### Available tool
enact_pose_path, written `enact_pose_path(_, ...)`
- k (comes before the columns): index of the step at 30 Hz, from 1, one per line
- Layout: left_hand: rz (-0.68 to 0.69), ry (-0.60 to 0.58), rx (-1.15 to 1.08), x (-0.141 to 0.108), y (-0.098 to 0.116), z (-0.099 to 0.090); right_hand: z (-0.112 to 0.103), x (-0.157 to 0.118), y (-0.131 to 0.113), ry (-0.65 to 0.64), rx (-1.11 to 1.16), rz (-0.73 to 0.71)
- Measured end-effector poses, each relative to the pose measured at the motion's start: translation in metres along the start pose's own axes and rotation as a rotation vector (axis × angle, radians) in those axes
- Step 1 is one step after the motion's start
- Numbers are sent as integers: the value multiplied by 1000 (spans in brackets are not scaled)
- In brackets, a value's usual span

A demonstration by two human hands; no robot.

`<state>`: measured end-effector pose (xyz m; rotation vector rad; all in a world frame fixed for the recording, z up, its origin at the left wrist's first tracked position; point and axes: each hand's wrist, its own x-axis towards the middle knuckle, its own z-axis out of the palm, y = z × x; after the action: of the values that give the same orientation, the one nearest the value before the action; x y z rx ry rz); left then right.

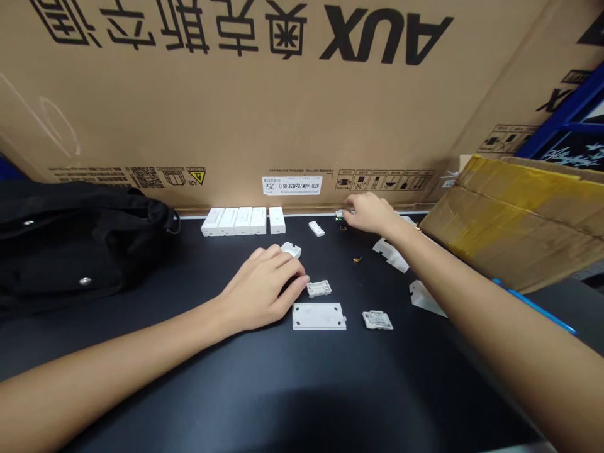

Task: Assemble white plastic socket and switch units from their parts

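Note:
My left hand (pixel 267 286) lies palm down on the dark table, fingers loosely bent and somewhat apart. Its thumb tip is beside a small white slotted plate (pixel 319 288); a white box-shaped shell (pixel 291 250) sits just beyond its fingers, partly hidden. Further back, my right hand (pixel 370 212) has its fingers closed at a small white part (pixel 340 214), mostly covered by them. Tiny green and brass-coloured bits lie under those fingertips. Closer to me are a long white plate with corner holes (pixel 319 316) and a small white backing piece (pixel 377 319).
Several white cases (pixel 234 221) stand in a row at the back. A small white piece (pixel 316 228) and brass-coloured bits (pixel 357 260) lie mid-table. White covers (pixel 391 255) lie under my right arm. A black bag (pixel 80 245) is left, a taped carton (pixel 519 220) right, a big cardboard box (pixel 236 113) behind.

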<state>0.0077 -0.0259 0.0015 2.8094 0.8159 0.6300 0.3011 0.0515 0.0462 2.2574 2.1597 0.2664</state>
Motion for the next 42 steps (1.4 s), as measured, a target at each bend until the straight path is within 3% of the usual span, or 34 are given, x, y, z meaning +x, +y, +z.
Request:
enact_pose_path(4,4,-5,-8,0,0,0,2,18,-9,-44,-21,72)
enact_pose_path(11,11,-1,3,0,-1,0,7,20,-24,-26,-34,153)
enact_pose_path(18,11,2,25,1,0,1,6,21,-18,-83,46,183)
enact_pose_path(24,7,-3,31,1,0,1,-2,11,-20,-168,118,161)
enact_pose_path(30,13,3,41,1,0,0,-10,-12,-30,-227,259,28)
enact_pose_path(37,13,2,32,1,-1,1,-12,0,-16,-118,261,87)
enact_pose_path(42,7,-7,28,1,-1,1,-1,7,-8,-163,220,147)
